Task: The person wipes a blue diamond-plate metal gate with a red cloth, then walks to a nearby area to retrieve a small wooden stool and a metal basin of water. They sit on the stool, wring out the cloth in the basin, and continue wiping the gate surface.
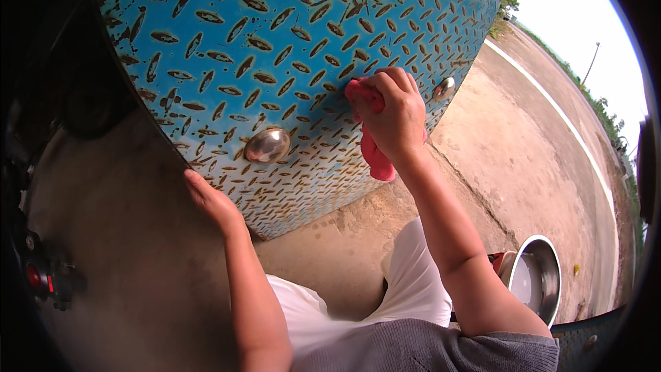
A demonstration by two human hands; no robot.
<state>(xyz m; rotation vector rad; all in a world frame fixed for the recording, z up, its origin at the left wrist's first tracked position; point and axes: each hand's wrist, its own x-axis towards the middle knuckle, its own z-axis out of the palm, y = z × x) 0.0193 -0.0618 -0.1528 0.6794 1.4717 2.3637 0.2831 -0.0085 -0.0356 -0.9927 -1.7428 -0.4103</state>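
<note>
A blue and white diamond-plate metal panel (289, 77) fills the upper middle of the head view, its raised treads worn to brown. My right hand (397, 111) presses a bunched pink-red cloth (379, 157) against the panel's face, with part of the cloth hanging below the fingers. At the panel's left edge is my left hand (214, 204), touching it near the lower corner. How far the left fingers wrap behind the edge is hidden. Two domed shiny metal studs, one lower left (267, 145) and one at right (444, 89), stick out from the panel.
A metal basin (534, 279) with cloudy liquid stands on the concrete ground (496, 165) by my right arm. A red round light or button (33, 274) sits on dark equipment at far left. Another textured metal piece (583, 346) shows at lower right.
</note>
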